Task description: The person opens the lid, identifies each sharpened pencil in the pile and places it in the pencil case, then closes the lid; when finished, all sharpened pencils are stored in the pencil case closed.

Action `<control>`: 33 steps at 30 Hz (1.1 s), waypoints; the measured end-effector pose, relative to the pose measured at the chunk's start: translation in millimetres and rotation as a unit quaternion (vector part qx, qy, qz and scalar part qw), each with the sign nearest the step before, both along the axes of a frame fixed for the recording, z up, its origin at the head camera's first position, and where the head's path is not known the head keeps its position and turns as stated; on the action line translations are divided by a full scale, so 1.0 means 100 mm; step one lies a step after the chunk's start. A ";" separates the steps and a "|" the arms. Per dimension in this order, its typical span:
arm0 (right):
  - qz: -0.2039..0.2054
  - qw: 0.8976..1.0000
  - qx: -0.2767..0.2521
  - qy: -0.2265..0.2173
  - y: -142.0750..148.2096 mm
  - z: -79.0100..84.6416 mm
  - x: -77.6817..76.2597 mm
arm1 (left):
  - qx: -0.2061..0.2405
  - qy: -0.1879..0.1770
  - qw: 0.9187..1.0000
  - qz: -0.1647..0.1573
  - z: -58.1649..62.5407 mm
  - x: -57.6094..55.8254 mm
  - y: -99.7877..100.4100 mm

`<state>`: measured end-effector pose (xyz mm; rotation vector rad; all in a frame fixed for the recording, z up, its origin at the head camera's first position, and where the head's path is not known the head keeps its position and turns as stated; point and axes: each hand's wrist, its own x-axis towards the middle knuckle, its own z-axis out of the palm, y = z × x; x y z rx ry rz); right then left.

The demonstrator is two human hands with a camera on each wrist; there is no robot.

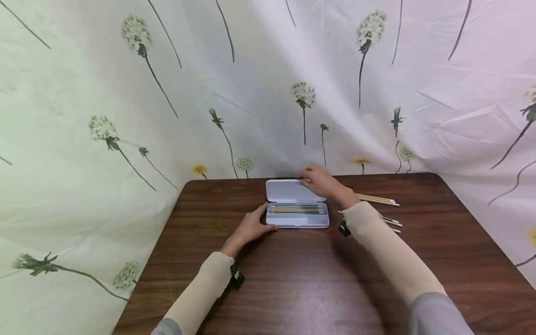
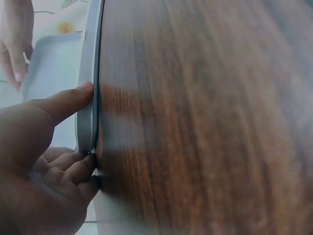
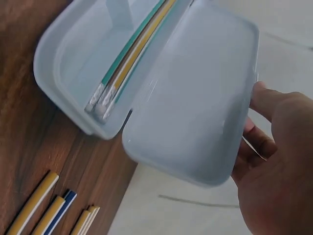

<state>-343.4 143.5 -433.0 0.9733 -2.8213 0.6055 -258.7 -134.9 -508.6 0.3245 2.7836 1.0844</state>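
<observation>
A pale translucent pencil case (image 1: pixel 289 226) lies on the table with its lid (image 1: pixel 281 190) raised at the back. Several pencils (image 1: pixel 295 210) with green and yellow barrels lie side by side in its rear compartment. My left hand (image 1: pixel 250 227) holds the case's front left corner, thumb along the front wall and fingers curled at the side, as the left wrist view shows. At the lid's far edge, my right hand (image 1: pixel 320 181) pinches the rim. In the right wrist view its thumb (image 3: pixel 266 98) is on the edge and its fingers are partly hidden behind the lid.
Loose pencils (image 1: pixel 377 199) lie right of the case, partly behind the right forearm. More pencils (image 1: pixel 392 222) lie nearer, beneath that sleeve. The dark wooden table (image 1: pixel 284 279) meets a flower-patterned cloth (image 1: pixel 259 116) at its back edge.
</observation>
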 end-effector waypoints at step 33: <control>0.163 0.981 0.092 -0.046 -0.06 -0.69 0.85 | -0.015 0.016 1.000 -0.012 -0.03 -0.04 0.00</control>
